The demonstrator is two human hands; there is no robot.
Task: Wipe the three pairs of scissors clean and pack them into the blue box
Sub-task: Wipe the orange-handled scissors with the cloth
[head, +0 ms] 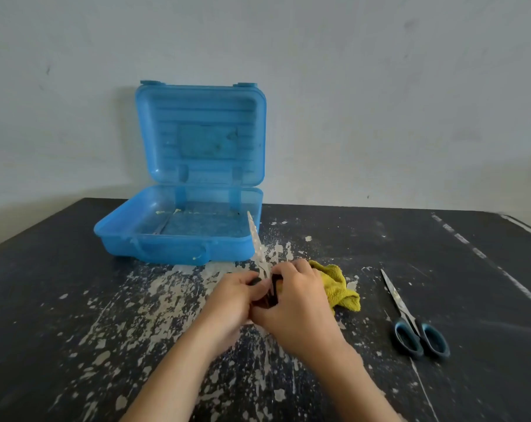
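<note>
Gripping the black-handled scissors [256, 242] just in front of the open blue box [154, 248], both hands curl round the handles, the left hand [236, 295] on one side and the right hand [297, 300] on the other. A yellow cloth [340, 287] seems bunched under the right palm. The spotted blade points toward the box. Wiping well means steadying the handles and drawing the cloth away from the edge. Blue-handled scissors [410, 318] lie well right on the surface [75, 300].

scissor handles [268, 301] mostly hidden, cloth [340, 287] half-covered
</note>
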